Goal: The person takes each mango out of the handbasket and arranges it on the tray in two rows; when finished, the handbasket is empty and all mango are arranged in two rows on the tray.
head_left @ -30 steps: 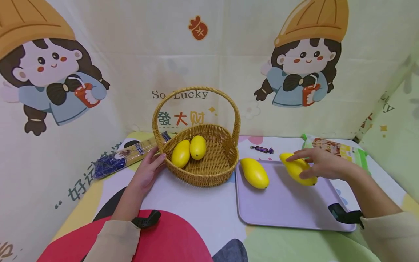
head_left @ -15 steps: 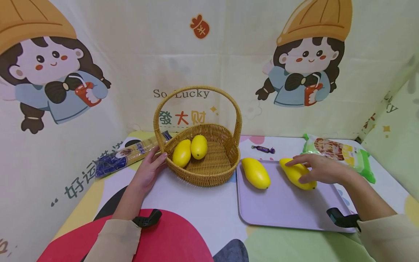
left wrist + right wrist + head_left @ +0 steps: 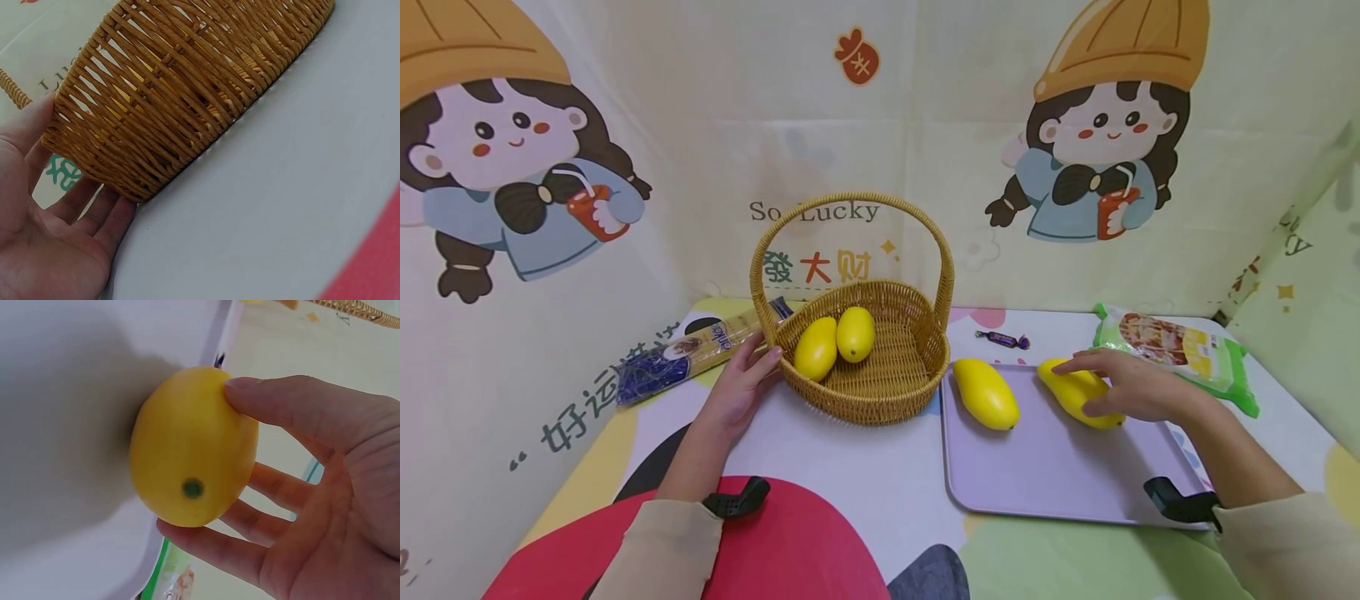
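A mango (image 3: 1070, 392) is held in the right hand (image 3: 1142, 389) over the tray (image 3: 1037, 483), to the right of the basket (image 3: 857, 408); whether its underside touches the tray cannot be told. It is pinched between thumb and fingertips. The left hand (image 3: 741, 396) is laid against the basket's left end, thumb at the rim, fingers nearly straight and not clenched.

The mango is judged to be light to moderate in weight, firm, a little slippery for its smooth skin, and not fragile. It is best taken across its broad middle, since the tapered end would probably roll out of a grip.

Its skin is plain yellow, marked by one dark green dot at the near end. A similar mango (image 3: 987, 394) is seen between it and the basket.
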Action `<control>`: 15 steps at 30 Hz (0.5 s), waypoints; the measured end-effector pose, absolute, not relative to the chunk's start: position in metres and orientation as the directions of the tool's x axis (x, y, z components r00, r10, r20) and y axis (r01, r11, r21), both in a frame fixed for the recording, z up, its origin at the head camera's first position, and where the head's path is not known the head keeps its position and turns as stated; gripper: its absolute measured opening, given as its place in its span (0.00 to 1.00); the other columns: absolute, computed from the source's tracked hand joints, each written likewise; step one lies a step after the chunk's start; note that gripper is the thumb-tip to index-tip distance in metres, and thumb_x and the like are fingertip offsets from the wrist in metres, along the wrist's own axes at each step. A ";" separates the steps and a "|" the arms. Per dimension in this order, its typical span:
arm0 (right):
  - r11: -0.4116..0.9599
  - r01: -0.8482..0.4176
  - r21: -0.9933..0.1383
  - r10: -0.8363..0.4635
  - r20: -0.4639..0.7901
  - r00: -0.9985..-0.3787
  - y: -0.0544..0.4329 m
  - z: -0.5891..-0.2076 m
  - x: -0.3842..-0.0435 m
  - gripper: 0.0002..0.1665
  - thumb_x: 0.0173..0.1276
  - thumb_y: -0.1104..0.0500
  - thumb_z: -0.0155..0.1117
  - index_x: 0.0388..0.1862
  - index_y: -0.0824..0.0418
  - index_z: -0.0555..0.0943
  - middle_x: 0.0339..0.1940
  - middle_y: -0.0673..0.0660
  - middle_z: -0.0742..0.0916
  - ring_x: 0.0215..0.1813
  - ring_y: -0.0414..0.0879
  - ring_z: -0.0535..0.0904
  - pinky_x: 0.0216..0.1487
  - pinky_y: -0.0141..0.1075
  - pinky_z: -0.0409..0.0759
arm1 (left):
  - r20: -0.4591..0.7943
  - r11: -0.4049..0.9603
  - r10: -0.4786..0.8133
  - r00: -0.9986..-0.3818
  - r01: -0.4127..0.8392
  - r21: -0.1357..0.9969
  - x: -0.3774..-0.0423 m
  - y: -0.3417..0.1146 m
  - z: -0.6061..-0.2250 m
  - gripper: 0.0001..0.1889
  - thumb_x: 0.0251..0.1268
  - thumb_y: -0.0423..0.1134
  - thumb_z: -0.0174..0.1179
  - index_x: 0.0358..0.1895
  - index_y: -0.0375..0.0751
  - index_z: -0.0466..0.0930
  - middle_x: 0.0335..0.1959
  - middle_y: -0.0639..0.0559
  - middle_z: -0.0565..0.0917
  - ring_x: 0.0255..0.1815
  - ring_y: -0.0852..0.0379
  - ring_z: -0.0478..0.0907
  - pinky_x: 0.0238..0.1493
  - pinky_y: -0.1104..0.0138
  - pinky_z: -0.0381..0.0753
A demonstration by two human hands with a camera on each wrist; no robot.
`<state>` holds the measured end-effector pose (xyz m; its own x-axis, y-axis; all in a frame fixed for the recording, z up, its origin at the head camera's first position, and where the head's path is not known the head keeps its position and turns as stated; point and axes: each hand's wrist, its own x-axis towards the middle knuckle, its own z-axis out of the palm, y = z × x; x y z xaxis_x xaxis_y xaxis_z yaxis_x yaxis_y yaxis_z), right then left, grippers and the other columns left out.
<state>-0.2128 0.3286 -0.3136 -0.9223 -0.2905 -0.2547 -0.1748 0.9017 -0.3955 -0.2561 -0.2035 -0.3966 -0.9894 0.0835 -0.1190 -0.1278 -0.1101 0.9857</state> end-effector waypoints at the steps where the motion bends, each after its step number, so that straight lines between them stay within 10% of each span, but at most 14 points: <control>1: 0.902 -0.174 -0.395 -0.288 -0.252 -0.924 0.328 -0.314 -0.213 0.34 0.62 0.59 0.72 0.69 0.53 0.80 0.75 0.76 0.69 0.69 0.76 0.66 0.59 0.74 0.74 | -0.122 -0.114 0.083 -0.989 -0.131 0.985 -0.256 -0.204 -0.397 0.37 0.80 0.48 0.56 0.85 0.62 0.49 0.84 0.49 0.56 0.83 0.50 0.56 0.84 0.55 0.57; 15: 0.913 -0.126 -0.387 -0.240 -0.263 -0.935 0.327 -0.313 -0.211 0.36 0.64 0.56 0.74 0.71 0.56 0.77 0.72 0.76 0.71 0.63 0.73 0.71 0.56 0.68 0.80 | -0.130 -0.116 0.070 -0.989 -0.137 0.984 -0.255 -0.203 -0.397 0.36 0.81 0.47 0.55 0.85 0.63 0.50 0.84 0.49 0.56 0.83 0.50 0.57 0.84 0.55 0.58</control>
<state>-0.2115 0.3270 -0.3135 -0.9345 -0.2403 -0.2626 -0.1260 0.9133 -0.3874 -0.2551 -0.2034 -0.3969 -0.9891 0.0705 -0.1295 -0.1371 -0.1156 0.9838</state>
